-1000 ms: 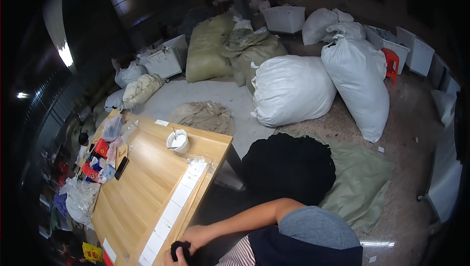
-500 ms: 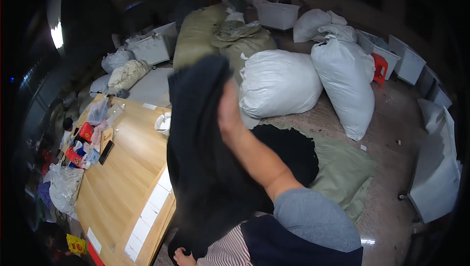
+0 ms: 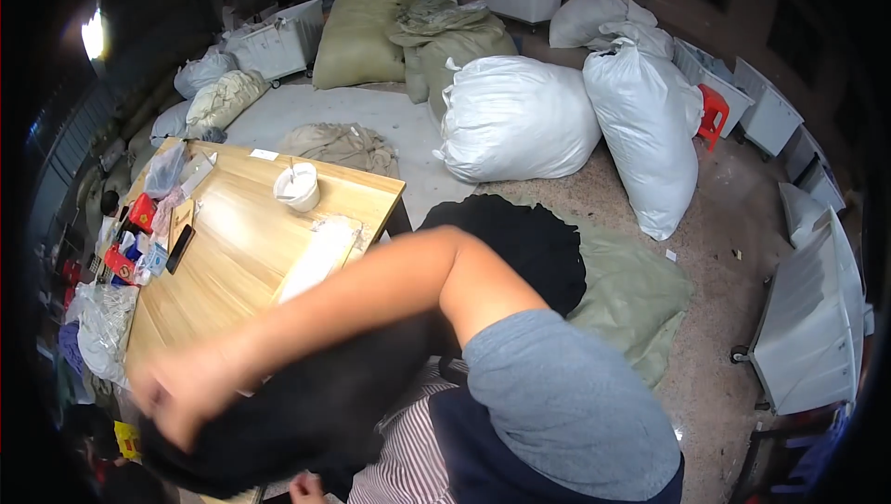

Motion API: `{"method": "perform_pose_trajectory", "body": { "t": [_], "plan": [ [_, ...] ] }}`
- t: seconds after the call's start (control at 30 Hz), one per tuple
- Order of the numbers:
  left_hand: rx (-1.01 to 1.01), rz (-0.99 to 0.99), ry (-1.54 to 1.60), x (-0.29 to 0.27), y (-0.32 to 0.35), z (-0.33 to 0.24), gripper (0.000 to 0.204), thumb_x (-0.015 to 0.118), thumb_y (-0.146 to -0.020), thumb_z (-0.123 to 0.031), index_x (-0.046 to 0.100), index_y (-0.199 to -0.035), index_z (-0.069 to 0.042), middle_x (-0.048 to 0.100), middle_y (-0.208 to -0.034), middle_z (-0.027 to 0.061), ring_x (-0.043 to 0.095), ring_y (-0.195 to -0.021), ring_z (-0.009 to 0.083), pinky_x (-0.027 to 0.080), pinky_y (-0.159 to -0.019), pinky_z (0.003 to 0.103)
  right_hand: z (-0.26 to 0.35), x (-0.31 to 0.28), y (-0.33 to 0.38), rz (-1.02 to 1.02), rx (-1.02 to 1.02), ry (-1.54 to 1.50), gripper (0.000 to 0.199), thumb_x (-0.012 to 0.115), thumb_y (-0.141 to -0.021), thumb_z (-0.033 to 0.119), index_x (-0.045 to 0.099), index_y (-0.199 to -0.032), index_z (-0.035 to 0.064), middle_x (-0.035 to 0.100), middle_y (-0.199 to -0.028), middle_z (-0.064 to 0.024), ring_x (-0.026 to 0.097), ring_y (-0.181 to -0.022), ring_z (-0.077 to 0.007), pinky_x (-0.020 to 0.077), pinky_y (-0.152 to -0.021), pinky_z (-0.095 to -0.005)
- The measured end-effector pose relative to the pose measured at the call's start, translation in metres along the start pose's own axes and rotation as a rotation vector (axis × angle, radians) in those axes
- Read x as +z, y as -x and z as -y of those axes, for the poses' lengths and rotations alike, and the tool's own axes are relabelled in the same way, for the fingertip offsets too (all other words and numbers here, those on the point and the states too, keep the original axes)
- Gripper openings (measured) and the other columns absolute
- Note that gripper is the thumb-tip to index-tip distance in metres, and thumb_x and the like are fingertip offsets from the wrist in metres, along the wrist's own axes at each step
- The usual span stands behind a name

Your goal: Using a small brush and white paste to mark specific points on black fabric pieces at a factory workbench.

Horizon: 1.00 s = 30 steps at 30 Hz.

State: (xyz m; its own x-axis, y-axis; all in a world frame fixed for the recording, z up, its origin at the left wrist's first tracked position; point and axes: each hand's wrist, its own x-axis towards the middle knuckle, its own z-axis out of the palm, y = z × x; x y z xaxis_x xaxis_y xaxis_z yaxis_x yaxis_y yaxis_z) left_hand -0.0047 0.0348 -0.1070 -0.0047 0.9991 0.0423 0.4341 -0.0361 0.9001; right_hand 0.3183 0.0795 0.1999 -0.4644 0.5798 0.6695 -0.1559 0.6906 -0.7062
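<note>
My right arm bends across the view to the left. At its end my right hand (image 3: 190, 391), smeared by motion, is closed on a black cloth (image 3: 306, 411) at the table's near side. The cloth hangs loosely below my forearm and covers the table's near corner. Low at the bottom edge, only part of my left hand (image 3: 307, 487) shows, its fingers curled against the cloth's lower edge. A wooden table (image 3: 223, 253) lies beneath and beyond my right forearm. Right of the table a heap of black cloth (image 3: 529, 249) rests on a green sheet (image 3: 636, 295) on the floor.
On the table stand a white tub (image 3: 296, 188) with a stick in it, a black phone (image 3: 181, 249) and small packets. Large white sacks (image 3: 520, 123) and green sacks (image 3: 367, 31) fill the back. Wheeled white bins (image 3: 807, 328) line the right side, near a red stool (image 3: 712, 116).
My right hand has swung down and left from its raised position, drawing the black cloth across the table's near side. The table's tub and far edge have come into sight.
</note>
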Motion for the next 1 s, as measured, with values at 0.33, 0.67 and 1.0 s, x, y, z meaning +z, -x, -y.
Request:
{"method": "perform_pose_trajectory", "body": {
  "t": [0.33,0.67,1.0],
  "plan": [
    [0.168,0.588,0.096,0.008,0.003,-0.19,0.078,0.07,-0.081,0.001,0.031,-0.148,0.002,0.053,-0.131,0.0148,0.055,-0.114,0.024,0.046,-0.095,0.035,-0.089,0.09,0.13,0.063,0.258,0.054,0.04,0.077,-0.068,0.007,0.055,-0.101,0.0033,0.065,-0.093,-0.0149,0.064,-0.092,-0.0332,0.0508,-0.078,-0.0389],
    [-0.208,0.231,0.636,-0.012,-0.022,-0.221,0.052,0.07,-0.085,-0.011,0.052,-0.13,0.009,0.057,-0.128,0.0213,0.055,-0.117,0.0329,0.041,-0.106,0.043,-0.034,-0.046,0.205,0.13,0.705,0.796,0.03,0.066,-0.072,0.012,0.062,-0.102,0.0069,0.068,-0.09,-0.0158,0.067,-0.086,-0.0348,0.0531,-0.07,-0.0477],
    [-0.098,-0.004,0.604,-0.053,-0.105,-0.131,0.03,0.066,-0.087,-0.01,0.063,-0.117,-0.002,0.066,-0.103,0.0058,0.061,-0.093,0.0156,0.049,-0.084,0.029,-0.042,-0.172,0.184,-0.155,0.849,0.215,0.017,0.071,-0.085,0.006,0.069,-0.1,-0.0021,0.068,-0.087,-0.0007,0.061,-0.082,-0.009,0.0496,-0.077,-0.0254]
  ]
}}
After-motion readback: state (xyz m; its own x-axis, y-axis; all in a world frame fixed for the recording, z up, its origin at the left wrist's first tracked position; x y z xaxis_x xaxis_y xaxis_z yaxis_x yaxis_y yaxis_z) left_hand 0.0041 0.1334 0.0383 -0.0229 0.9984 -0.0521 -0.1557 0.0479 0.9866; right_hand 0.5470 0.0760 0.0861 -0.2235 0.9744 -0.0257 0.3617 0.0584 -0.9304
